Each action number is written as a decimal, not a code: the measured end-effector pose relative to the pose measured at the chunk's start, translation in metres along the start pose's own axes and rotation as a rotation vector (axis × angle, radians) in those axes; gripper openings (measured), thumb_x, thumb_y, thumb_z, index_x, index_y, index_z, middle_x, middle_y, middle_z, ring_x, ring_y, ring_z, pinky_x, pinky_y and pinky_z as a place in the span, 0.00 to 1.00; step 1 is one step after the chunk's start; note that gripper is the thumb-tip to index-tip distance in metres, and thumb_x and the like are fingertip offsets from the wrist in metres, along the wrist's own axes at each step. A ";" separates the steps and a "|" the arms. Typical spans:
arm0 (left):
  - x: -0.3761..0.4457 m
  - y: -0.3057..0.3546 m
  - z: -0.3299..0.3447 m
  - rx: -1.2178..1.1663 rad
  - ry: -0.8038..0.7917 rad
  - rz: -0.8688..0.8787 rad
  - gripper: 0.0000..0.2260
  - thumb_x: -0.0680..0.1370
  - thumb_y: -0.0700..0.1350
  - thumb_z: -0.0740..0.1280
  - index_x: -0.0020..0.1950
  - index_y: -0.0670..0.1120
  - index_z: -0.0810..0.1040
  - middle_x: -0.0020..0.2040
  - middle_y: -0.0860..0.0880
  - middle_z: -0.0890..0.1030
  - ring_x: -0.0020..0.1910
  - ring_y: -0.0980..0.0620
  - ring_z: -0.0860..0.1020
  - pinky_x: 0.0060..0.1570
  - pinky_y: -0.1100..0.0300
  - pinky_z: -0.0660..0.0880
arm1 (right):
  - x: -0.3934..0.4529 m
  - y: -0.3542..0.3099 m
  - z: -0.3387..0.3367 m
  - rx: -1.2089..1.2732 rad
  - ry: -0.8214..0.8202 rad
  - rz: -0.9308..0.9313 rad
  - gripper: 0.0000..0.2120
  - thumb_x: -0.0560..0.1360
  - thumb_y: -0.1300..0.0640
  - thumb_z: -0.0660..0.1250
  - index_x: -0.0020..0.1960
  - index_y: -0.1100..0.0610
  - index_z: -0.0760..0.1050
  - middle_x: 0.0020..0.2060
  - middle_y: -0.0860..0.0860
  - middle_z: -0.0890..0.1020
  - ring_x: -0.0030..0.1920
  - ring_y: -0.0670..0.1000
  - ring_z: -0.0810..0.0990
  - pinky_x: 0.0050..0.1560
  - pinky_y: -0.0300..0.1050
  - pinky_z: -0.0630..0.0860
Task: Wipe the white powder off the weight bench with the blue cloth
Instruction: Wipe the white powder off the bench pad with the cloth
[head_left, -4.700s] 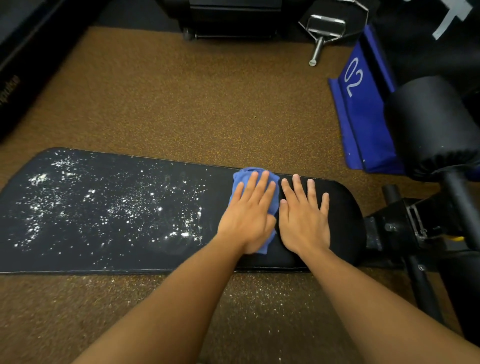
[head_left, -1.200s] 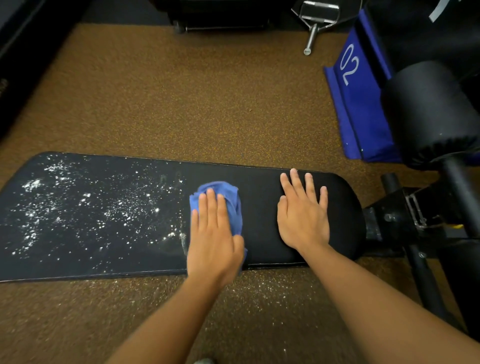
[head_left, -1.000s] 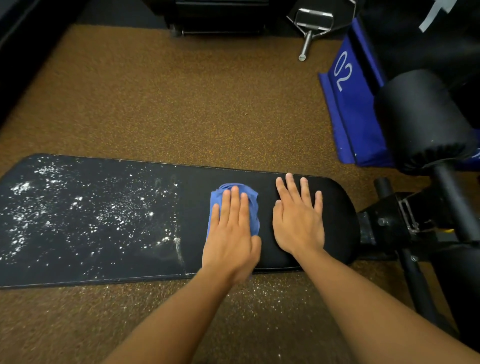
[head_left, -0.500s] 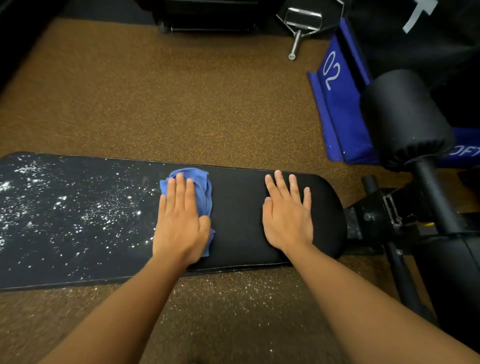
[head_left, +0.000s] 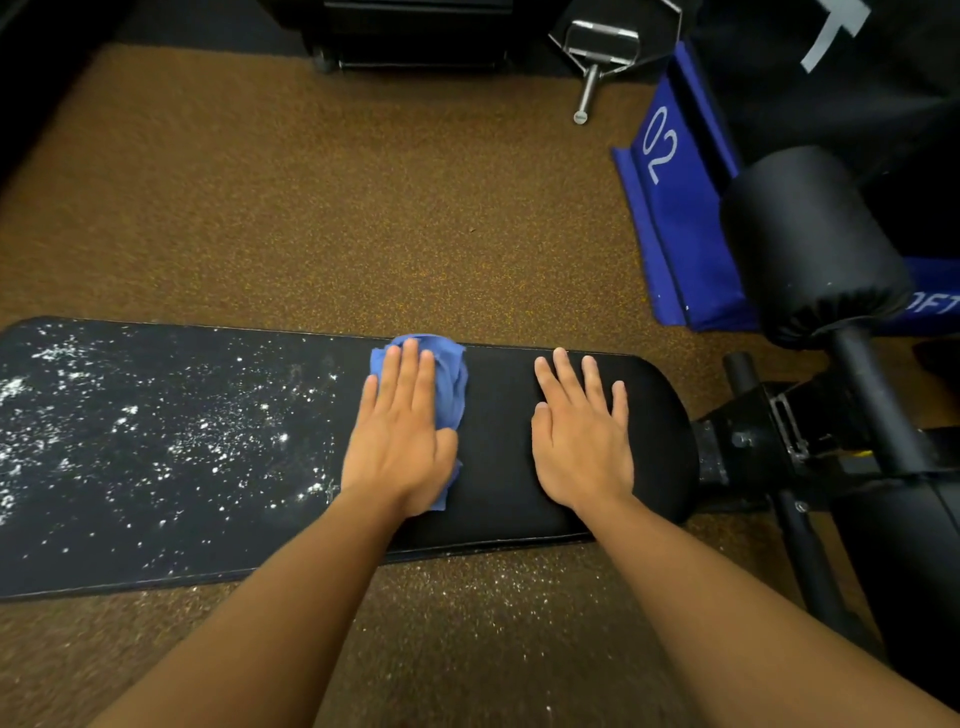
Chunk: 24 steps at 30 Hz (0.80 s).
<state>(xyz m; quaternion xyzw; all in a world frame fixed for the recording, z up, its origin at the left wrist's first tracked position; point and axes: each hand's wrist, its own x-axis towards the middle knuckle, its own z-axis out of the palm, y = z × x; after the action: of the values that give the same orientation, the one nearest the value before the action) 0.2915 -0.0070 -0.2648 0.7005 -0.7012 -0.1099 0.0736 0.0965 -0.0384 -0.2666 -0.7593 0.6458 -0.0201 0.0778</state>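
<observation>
Soft blue cloth (head_left: 451, 384) bunches easily; your left hand (head_left: 400, 447) presses it flat-fingered at powder (head_left: 156, 431) edge on surface (head_left: 498, 499). Right hand (head_left: 582, 447) flat, empty. Keep palm centred on cloth.

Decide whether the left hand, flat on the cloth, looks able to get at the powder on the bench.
Probably yes: the left hand presses the cloth beside the powder, with nothing between.

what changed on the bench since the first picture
The left hand has slid the cloth back and forth along the bench, and the edge of the powder has retreated leftward. The right hand stayed flat on the clean end.
</observation>
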 end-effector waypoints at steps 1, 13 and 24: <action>-0.005 -0.005 -0.002 -0.027 0.016 -0.036 0.36 0.70 0.53 0.42 0.78 0.42 0.43 0.78 0.44 0.41 0.76 0.49 0.36 0.74 0.51 0.39 | 0.000 0.000 0.000 -0.004 0.001 0.001 0.25 0.81 0.49 0.45 0.78 0.47 0.50 0.78 0.46 0.51 0.77 0.52 0.45 0.75 0.60 0.45; -0.026 -0.009 -0.006 -0.030 0.002 -0.150 0.36 0.70 0.54 0.41 0.77 0.42 0.41 0.78 0.43 0.40 0.76 0.47 0.35 0.74 0.49 0.38 | 0.000 -0.003 0.000 -0.018 -0.004 0.016 0.25 0.81 0.49 0.46 0.78 0.48 0.49 0.78 0.47 0.51 0.77 0.53 0.45 0.75 0.60 0.46; -0.020 -0.013 -0.006 -0.002 -0.068 -0.118 0.38 0.69 0.57 0.38 0.77 0.43 0.38 0.77 0.44 0.36 0.75 0.47 0.32 0.74 0.48 0.36 | 0.000 -0.009 -0.006 -0.020 -0.049 0.034 0.26 0.81 0.50 0.46 0.78 0.49 0.48 0.78 0.48 0.49 0.77 0.54 0.44 0.75 0.61 0.44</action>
<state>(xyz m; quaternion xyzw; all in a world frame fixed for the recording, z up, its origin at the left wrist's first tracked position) 0.3059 0.0126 -0.2613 0.7365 -0.6607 -0.1386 0.0436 0.1042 -0.0373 -0.2596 -0.7491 0.6568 0.0064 0.0863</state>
